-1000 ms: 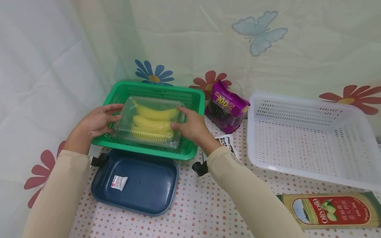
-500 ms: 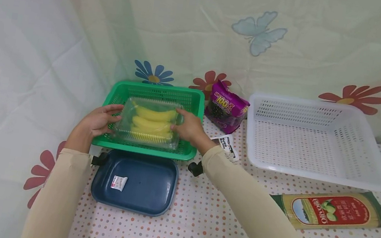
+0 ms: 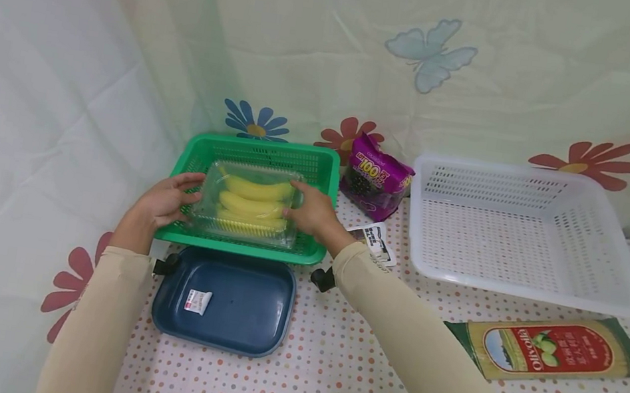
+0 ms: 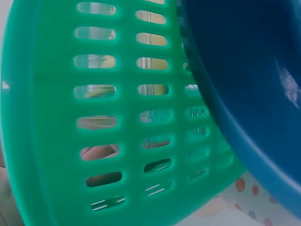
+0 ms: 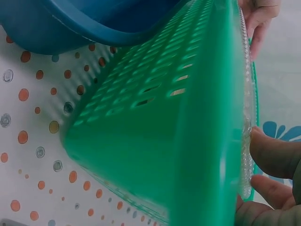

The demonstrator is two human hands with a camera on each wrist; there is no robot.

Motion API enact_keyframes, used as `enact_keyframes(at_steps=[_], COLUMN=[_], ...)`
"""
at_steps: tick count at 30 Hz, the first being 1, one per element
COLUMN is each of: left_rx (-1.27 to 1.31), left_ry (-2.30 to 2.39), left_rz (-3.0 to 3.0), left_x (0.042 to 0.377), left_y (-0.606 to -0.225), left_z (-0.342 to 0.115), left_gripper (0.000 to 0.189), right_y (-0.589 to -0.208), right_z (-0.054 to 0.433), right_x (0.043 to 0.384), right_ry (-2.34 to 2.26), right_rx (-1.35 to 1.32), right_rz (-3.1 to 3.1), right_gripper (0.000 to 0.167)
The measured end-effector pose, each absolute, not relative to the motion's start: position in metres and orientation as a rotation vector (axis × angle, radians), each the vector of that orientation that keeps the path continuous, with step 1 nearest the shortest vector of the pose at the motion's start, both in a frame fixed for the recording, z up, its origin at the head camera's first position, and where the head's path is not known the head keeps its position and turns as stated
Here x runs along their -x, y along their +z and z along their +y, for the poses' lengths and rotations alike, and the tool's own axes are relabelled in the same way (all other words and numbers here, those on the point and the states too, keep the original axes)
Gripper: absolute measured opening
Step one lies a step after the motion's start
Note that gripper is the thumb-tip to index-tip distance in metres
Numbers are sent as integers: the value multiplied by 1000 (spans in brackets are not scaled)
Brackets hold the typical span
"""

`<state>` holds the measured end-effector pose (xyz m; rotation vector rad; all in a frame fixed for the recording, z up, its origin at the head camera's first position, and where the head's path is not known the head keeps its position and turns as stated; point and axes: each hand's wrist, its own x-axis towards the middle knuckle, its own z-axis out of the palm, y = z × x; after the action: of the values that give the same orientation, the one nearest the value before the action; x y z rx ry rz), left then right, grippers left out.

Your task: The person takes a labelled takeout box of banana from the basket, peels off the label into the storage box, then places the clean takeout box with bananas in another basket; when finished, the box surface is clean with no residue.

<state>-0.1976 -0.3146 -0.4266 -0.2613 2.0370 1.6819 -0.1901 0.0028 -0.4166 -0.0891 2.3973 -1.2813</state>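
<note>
A clear plastic box of bananas (image 3: 253, 205) lies within the green basket (image 3: 316, 250) at left in the head view. Curled around the box's left end are the fingers of my left hand (image 3: 160, 201); some of them show through the basket's slots in the left wrist view. My right hand (image 3: 315, 213) holds the right end, its thumb and index fingertips on the lid's edge. From the right wrist camera, the thumb (image 5: 273, 153) touches the box's ridged rim. The box's underside is hidden by the basket wall.
A blue tray (image 3: 270, 344) with a small white packet (image 3: 197, 301) stands before the basket. Rightward are a purple snack bag (image 3: 376, 178), a partly covered white-and-black packet (image 3: 375, 242), a white basket (image 3: 525, 293) and an Olivoila pasta pack (image 3: 547, 350). A curtain hangs behind.
My right forearm has shifted slightly left, uncovering more of the pasta pack. The box has settled a touch lower at its right end. My left hand stays nearly still.
</note>
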Motion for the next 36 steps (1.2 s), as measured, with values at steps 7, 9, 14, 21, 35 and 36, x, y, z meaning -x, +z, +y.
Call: enact_keyframes(at_steps=[7,9,14,21,35,36], left_rx=[259,257,256,257,223,212], left_ry=[1665,1663,1663,1625,1449,1446], left_rz=[2079,2086,2091,2132,2464,2489], left_x=[196,196,196,194,178,176], left_y=[-430,-431,-432,-428,-405,-403], left_z=[-314,-314,-315,-314,-300,-299], left_gripper=[63,63,63,62,59,58], right_y=[-418,-418,-419,-418,-394,-391], right_z=[3,3,4,6,35,39], right_x=[190,190,190,191,180,178], right_ry=[-1273,-1266,-1257,-1248,-1252,-1249], right_rx=[101,103,106,145,257,263], right_rz=[2402,2406,2402,2410,2427,2434], right_gripper=[73,73,72,73,70,70])
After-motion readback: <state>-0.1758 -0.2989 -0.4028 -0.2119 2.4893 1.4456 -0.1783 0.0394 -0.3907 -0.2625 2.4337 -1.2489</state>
